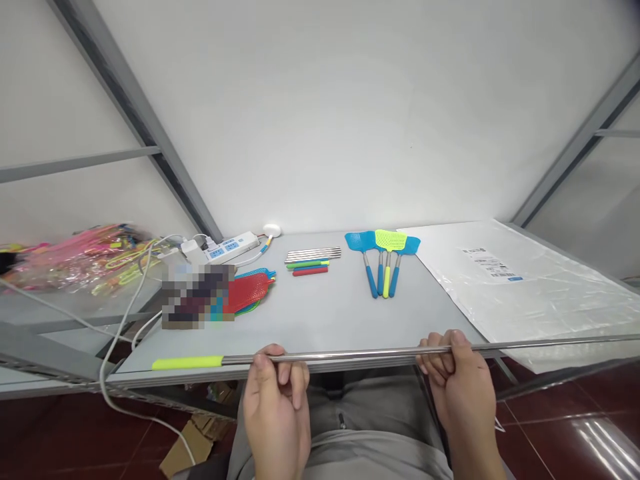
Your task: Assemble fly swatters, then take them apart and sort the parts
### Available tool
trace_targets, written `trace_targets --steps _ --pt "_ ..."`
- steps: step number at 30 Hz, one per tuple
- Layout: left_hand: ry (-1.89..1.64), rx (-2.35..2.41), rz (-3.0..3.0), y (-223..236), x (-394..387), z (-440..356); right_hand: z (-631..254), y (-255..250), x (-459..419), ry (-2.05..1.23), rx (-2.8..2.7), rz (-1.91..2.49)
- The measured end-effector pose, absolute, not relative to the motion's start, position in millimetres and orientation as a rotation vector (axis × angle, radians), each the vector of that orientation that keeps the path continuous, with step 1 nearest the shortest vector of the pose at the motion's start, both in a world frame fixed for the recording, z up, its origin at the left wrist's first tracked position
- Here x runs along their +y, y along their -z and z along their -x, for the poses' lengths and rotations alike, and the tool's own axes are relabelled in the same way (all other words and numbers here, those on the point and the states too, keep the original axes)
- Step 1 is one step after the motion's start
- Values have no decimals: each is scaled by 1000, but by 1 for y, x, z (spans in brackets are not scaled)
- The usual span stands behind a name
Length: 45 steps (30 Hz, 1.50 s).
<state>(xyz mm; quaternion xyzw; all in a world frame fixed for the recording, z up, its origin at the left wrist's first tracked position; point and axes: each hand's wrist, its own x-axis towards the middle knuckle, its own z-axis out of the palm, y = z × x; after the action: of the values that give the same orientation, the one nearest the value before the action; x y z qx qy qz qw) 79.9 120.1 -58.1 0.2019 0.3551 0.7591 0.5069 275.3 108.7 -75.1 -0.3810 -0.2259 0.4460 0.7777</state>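
Lime-green sleeve (187, 362) on left end of steel rod (360, 354), rod level across front edge of grey table (320, 320); left hand (275, 413), right hand (463, 393) clamped round rod, well apart; beyond, red fly swatter (247, 292), stacked steel rods (313, 255), blue and lime swatters (384, 250)

From here the rod (350, 354) looks like polished steel, smooth and glossy, ending in a matt lime sleeve (187, 363) that could be foam or rubber. The swatters (390, 240) have moulded plastic heads with a slight sheen, on metal shafts with matt grips. The table (310, 320) has a smooth, matt grey top. Beside it lies a crinkled, glossy plastic bag (550, 300) with a paper label (493, 263). The floor tiles (560, 413) are glossy, and the box (190, 447) below is rough cardboard.
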Motion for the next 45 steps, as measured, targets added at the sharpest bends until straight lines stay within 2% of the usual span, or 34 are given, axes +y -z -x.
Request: trace_targets --steps 5,16,25,34,40,45 --pt "-1807 884 -551 54 119 -73 -286 73 106 -809 -524 891" --pt "-1706 838 -571 57 117 -45 -297 78 105 -797 -561 961" --pt "-1862 868 -403 55 130 -33 -303 80 113 -534 -351 1008" --pt "-1971 871 -357 62 129 -46 -282 80 110 -692 -298 914" --pt "-1825 910 -353 64 116 -71 -225 73 107 -940 -433 900" --pt "-1864 902 -299 62 109 -75 -196 70 109 -1007 -524 854"
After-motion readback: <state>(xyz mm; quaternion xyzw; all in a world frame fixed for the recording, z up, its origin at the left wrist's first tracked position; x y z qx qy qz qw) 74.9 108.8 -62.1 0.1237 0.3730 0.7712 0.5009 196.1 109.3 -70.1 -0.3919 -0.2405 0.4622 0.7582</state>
